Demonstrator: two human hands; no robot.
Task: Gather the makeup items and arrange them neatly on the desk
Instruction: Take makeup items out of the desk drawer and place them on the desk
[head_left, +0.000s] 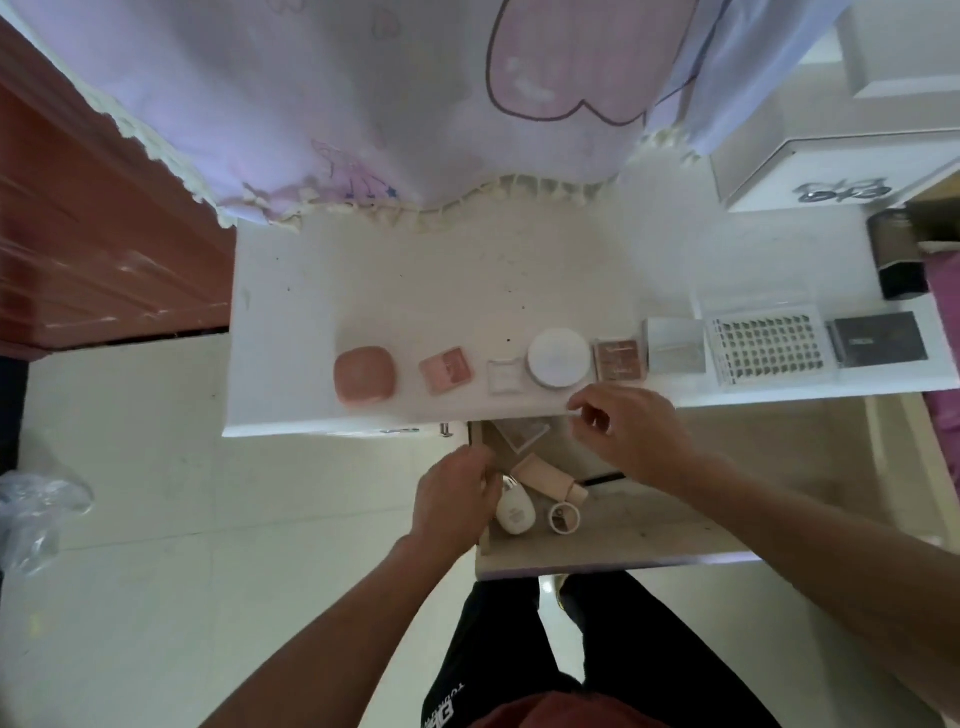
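Top-down view of a white desk (363, 270) w/ an open drawer (649, 530) pulled out under its front edge.

A row of makeup runs along the desk front, L to R:
- rounded pink case (363, 375)
- square pink compact (447, 371)
- small clear pot (504, 375)
- round white jar (560, 358)
- brown palette (617, 357)
- silver box (675, 345)
- clear lash tray (768, 349)
- dark grey palette (878, 338)

All sit in one line near the edge, prob. to stay within reach & look tidy. Gaps are wider at the L end. From the pot rightward, items touch or nearly touch.

The L hand (457, 493) is at the drawer's left wall, fingers curled. Can't tell if it grips the wall, smth inside, or nothing.

Just beside it in the drawer lie a white oval device (514, 512), a beige tube (550, 475) & a white ring (563, 519). A clear square case (522, 434) sits further back. None of these has been gathered yet.

The R hand (623, 431) hovers at the desk's front edge, just below the round white jar. Thumb & forefinger curl toward each other w/ nothing visible btwn them, so can't tell if it pinches anything. Its spot suggests it is tending the middle of the row.
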